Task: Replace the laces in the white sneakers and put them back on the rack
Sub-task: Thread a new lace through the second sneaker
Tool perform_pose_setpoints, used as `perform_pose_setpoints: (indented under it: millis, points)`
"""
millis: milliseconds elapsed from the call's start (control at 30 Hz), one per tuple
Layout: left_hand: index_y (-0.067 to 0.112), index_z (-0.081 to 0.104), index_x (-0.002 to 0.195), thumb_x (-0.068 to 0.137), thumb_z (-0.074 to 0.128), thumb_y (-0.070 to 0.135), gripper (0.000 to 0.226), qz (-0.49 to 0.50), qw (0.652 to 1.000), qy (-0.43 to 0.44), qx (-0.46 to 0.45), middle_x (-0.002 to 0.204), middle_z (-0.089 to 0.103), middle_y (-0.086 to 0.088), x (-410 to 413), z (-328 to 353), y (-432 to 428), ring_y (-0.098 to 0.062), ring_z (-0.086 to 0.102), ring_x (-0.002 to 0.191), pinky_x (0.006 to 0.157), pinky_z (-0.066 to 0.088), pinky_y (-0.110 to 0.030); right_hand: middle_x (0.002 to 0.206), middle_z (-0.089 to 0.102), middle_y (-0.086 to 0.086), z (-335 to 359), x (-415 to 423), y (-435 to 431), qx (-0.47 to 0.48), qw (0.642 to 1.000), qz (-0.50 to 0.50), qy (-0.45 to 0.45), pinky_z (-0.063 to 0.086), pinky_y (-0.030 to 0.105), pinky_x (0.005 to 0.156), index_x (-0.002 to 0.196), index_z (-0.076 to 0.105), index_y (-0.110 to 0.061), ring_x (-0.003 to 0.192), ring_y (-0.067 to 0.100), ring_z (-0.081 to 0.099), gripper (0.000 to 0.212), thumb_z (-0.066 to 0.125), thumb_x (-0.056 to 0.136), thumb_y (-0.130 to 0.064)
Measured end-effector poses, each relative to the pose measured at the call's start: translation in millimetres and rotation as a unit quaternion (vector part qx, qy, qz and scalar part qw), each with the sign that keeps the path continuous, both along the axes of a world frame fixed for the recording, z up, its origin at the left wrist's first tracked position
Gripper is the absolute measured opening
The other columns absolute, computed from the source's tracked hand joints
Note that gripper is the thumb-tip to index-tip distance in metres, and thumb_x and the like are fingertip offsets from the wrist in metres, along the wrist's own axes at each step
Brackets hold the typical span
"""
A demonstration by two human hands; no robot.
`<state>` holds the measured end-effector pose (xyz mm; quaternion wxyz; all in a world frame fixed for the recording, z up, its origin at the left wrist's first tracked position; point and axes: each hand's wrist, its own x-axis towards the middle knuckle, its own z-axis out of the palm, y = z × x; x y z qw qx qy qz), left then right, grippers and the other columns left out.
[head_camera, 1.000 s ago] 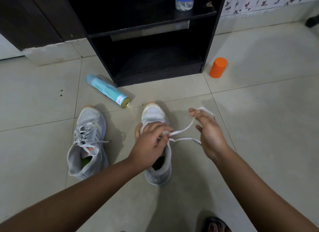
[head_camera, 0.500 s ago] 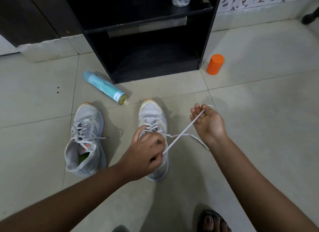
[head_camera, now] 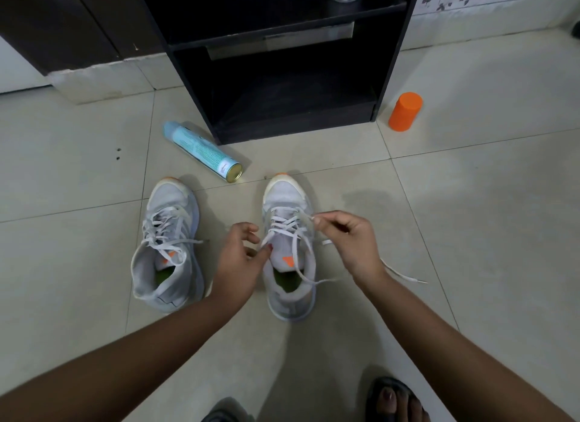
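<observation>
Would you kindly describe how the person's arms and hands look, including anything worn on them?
The left forearm and right forearm are bare to the frame's edge: no sleeve, watch or bracelet shows. The left hand and right hand have no visible rings or gloves. One left fingernail looks painted red.

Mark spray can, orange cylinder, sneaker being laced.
spray can point(head_camera: 202, 151), head view, middle of its label.
orange cylinder point(head_camera: 404, 113), head view, side wall.
sneaker being laced point(head_camera: 284, 193), head view, bare toe.
</observation>
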<state>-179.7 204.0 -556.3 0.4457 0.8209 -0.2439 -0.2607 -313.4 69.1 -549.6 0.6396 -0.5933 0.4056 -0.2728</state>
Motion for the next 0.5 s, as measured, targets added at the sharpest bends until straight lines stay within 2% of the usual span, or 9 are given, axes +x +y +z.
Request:
perform_pose_setpoints:
  millis: [100,200,267,367,500]
  points:
    - [0.027,0.063,0.083,0.09,0.062,0.013,0.015,0.001,0.999,0.05,-0.01,0.083,0.067,0.005,1.2,4.2,1.7,-0.011,0.06,0.07,0.066,0.054,-0.031,0.074,0.069,-0.014,-9.9,13.7,14.7,-0.141,0.986,0.059,0.066,0.048,0.022,0.074,0.076,0.075,-0.019,0.075,0.004,0.062,0.009,0.072,0.078,-0.011]
    - [0.024,0.068,0.084,0.091,0.06,0.011,0.017,0.03,0.995,0.094,-0.019,0.082,0.07,0.001,2.6,4.4,3.0,-0.013,0.063,0.073,0.068,0.055,-0.033,0.072,0.068,-0.011,-10.8,27.4,28.3,-0.262,0.955,0.064,0.126,0.046,0.029,0.072,0.068,0.071,-0.023,0.074,0.016,0.058,0.015,0.058,0.071,-0.028]
    - [0.02,0.069,0.085,0.091,0.06,0.009,0.015,0.051,0.99,0.128,-0.02,0.08,0.07,-0.003,3.8,3.9,2.2,-0.017,0.064,0.073,0.065,0.055,-0.032,0.066,0.066,-0.009,-12.0,34.2,33.1,-0.322,0.931,0.061,0.16,0.047,0.033,0.065,0.063,0.069,-0.023,0.072,0.017,0.054,0.02,0.052,0.066,-0.035]
    - [0.018,0.07,0.084,0.09,0.06,0.008,0.015,0.065,0.986,0.152,-0.031,0.077,0.069,-0.003,4.3,4.8,2.5,-0.012,0.063,0.067,0.057,0.053,-0.023,0.062,0.064,-0.009,-15.3,39.0,35.8,-0.358,0.913,0.063,0.183,0.047,0.036,0.063,0.061,0.068,-0.023,0.071,0.02,0.052,0.02,0.053,0.063,-0.035]
    - [0.015,0.071,0.089,0.09,0.06,0.007,0.014,0.07,0.982,0.167,-0.043,0.077,0.07,-0.001,4.9,3.5,5.1,-0.011,0.064,0.066,0.057,0.052,-0.02,0.063,0.065,-0.01,-14.9,41.5,41.0,-0.341,0.924,0.053,0.165,0.047,0.036,0.063,0.062,0.068,-0.025,0.073,0.021,0.053,0.015,0.056,0.065,-0.033]
